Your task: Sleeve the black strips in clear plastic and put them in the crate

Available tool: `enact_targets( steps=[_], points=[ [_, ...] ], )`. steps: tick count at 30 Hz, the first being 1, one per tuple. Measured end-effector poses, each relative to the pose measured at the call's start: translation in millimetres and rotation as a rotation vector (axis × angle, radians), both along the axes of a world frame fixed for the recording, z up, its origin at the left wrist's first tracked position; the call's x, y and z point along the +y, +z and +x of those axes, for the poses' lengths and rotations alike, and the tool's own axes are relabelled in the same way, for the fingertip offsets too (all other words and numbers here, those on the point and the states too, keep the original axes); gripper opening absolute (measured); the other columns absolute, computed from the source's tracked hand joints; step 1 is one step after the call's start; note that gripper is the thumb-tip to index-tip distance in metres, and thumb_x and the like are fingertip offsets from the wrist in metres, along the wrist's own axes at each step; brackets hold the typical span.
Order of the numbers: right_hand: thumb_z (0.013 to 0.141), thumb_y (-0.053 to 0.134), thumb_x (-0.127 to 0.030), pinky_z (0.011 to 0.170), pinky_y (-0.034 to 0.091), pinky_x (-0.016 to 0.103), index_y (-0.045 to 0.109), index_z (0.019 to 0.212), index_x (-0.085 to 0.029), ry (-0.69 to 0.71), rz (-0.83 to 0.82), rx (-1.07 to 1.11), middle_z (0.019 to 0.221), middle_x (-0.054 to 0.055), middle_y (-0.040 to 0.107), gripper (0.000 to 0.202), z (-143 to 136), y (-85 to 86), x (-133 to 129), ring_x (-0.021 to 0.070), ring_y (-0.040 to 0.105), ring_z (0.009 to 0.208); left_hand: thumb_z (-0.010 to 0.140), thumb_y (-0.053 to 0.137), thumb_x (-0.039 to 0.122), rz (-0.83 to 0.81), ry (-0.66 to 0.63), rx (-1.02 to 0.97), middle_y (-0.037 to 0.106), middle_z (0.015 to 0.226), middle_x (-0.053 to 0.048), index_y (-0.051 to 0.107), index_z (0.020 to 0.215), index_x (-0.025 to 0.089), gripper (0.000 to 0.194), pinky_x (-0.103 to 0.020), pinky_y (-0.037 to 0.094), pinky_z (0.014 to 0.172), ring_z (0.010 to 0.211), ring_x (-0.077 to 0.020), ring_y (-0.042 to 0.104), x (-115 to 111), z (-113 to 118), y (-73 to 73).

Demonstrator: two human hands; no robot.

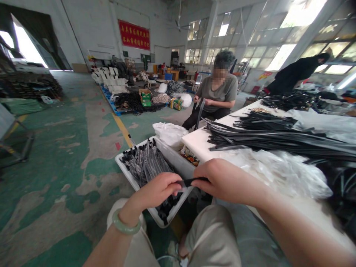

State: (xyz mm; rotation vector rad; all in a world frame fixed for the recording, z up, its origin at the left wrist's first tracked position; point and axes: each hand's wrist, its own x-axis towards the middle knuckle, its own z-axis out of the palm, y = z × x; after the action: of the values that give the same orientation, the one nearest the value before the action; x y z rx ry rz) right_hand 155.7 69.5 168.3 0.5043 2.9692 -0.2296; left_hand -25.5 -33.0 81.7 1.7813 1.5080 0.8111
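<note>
Between my two hands a short black strap [188, 182] is stretched, with a greyish clear part near its left end. My left hand [161, 189], with a pale green bangle above it, pinches that left end. The strap's other end is gripped by my right hand [210, 177], whose fingers are partly hidden from view. Below and beyond my hands stands a white plastic bin [124, 168] filled with many grey and black straps [147, 163]. To the right, a pile of long black straps [267, 139] lies on the white table [196, 141].
Crumpled clear plastic [280, 174] covers the table's near part. A white bag [170, 133] and a box of small metal-coloured parts [190, 155] sit beside the bin. Across from me a seated co-worker [219, 89] handles a strap. Another person [294, 76] leans over at the far right.
</note>
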Motion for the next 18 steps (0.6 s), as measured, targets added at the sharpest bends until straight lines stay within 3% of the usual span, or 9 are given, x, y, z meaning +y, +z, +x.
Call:
enact_targets(
  steps=[3,6,10,12,14,16,18],
  points=[
    [0.095,0.055,-0.039,0.06,0.03,0.03,0.066,0.085,-0.018,-0.056,-0.09,-0.025,0.083,0.008,0.074,0.025,-10.7,-17.5,-5.8,0.0232,0.068,0.078,0.084,0.044,0.011,0.047,-0.044,0.072,0.059,0.07,0.001,0.054,0.072,0.02,0.018,-0.024,0.04,0.068,0.071,-0.0151,0.057,6.1,7.5,-0.1],
    [0.097,0.051,-0.044,0.06,0.03,0.031,0.064,0.098,-0.015,-0.143,-0.119,0.008,0.088,0.011,0.074,0.031,-14.8,-42.5,-9.9,0.0259,0.069,0.08,0.083,0.047,0.012,0.041,-0.012,0.162,0.065,0.079,-0.003,0.058,0.077,0.019,0.015,-0.029,0.043,0.073,0.079,-0.02,0.062,11.5,8.6,-9.0],
    [0.099,0.044,-0.032,0.059,0.032,0.03,0.066,0.088,-0.015,-0.219,-0.212,0.074,0.081,0.01,0.073,0.03,-21.7,-76.1,-7.0,0.0215,0.067,0.073,0.086,0.053,0.017,0.017,0.083,0.226,0.069,0.088,-0.008,0.062,0.095,0.018,0.013,-0.037,0.048,0.078,0.086,-0.0269,0.065,15.1,6.1,-28.1],
    [0.096,0.048,-0.025,0.058,0.032,0.03,0.067,0.078,-0.016,-0.255,-0.27,0.065,0.076,0.009,0.072,0.028,-35.5,-90.3,0.9,0.0195,0.065,0.069,0.085,0.059,0.02,0.039,0.197,0.224,0.068,0.099,-0.009,0.054,0.12,0.018,0.035,-0.041,0.05,0.085,0.095,-0.0286,0.064,12.1,-1.6,-40.9],
    [0.092,0.052,-0.022,0.058,0.033,0.029,0.069,0.073,-0.015,-0.29,-0.275,0.081,0.075,0.011,0.073,0.027,-60.5,-100.5,12.9,0.02,0.065,0.069,0.084,0.064,0.027,0.109,0.391,0.166,0.065,0.111,-0.011,0.04,0.135,0.018,0.058,-0.046,0.047,0.095,0.106,-0.0287,0.061,3.6,-16.4,-56.7],
    [0.093,0.052,-0.022,0.062,0.035,0.03,0.07,0.074,-0.013,-0.326,-0.246,0.153,0.08,0.014,0.073,0.027,-96.0,-104.1,27.0,0.0221,0.065,0.075,0.086,0.061,0.038,0.18,0.614,0.035,0.064,0.112,-0.011,0.04,0.135,0.018,0.057,-0.047,0.045,0.1,0.107,-0.027,0.06,-10.8,-36.1,-73.7],
    [0.095,0.05,-0.022,0.068,0.038,0.03,0.071,0.079,-0.012,-0.35,-0.233,0.264,0.087,0.017,0.074,0.028,-136.6,-99.8,40.5,0.0228,0.065,0.081,0.088,0.052,0.046,0.189,0.786,-0.086,0.066,0.1,-0.008,0.045,0.127,0.017,0.05,-0.045,0.049,0.095,0.095,-0.0257,0.064,-30.2,-56.1,-88.9]
  ],
)
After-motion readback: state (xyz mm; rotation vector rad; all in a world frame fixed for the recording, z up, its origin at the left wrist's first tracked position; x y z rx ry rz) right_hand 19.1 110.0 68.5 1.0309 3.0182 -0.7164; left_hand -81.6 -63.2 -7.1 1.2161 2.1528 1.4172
